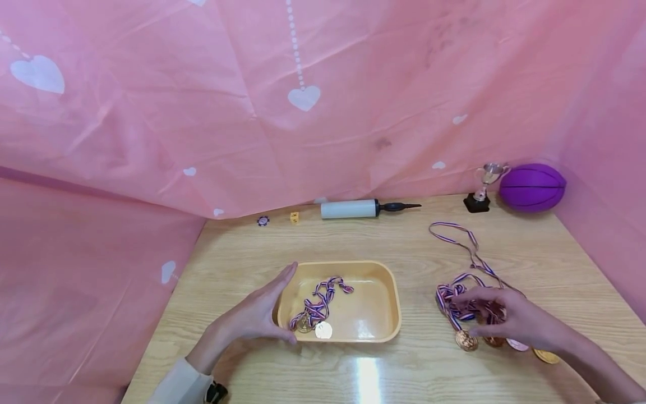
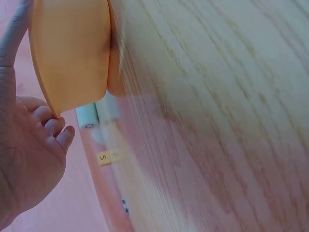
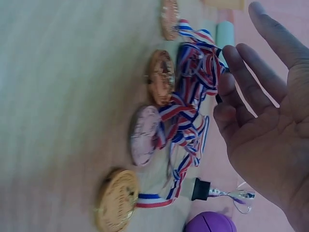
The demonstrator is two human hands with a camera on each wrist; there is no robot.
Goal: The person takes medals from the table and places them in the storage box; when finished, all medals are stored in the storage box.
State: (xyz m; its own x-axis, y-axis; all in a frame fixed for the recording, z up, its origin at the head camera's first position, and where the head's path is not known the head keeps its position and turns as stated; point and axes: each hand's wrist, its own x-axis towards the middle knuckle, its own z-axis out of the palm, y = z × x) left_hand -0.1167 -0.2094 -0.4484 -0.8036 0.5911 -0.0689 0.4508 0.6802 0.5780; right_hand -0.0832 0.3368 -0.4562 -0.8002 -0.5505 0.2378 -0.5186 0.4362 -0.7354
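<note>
A shallow tan plastic tray (image 1: 348, 262) stands mid-table. My left hand (image 1: 254, 311) grips its left end, thumb at the near corner and fingers at the far one; the left wrist view shows fingertips (image 2: 54, 126) curled against the tray's rim. Inside the tray lie striped ribbons (image 1: 316, 308) with a pale round medal (image 1: 323, 330) and a gold one (image 1: 304, 324). My right hand (image 1: 517, 317) hovers over a heap of medals with tangled red, white and blue ribbons (image 3: 200, 72), fingers loosely bent, holding nothing. Bronze (image 3: 161, 77), pinkish (image 3: 145, 135) and gold (image 3: 117, 200) medals face the wrist camera.
Along the back stand a poker chip (image 1: 263, 221), a yellow letter cube (image 1: 295, 217), a white hand pump (image 1: 349, 209), a small silver trophy cup (image 1: 485, 182) and a purple ball (image 1: 532, 188). Pink heart-printed cloth (image 1: 303, 146) hangs behind and at both sides.
</note>
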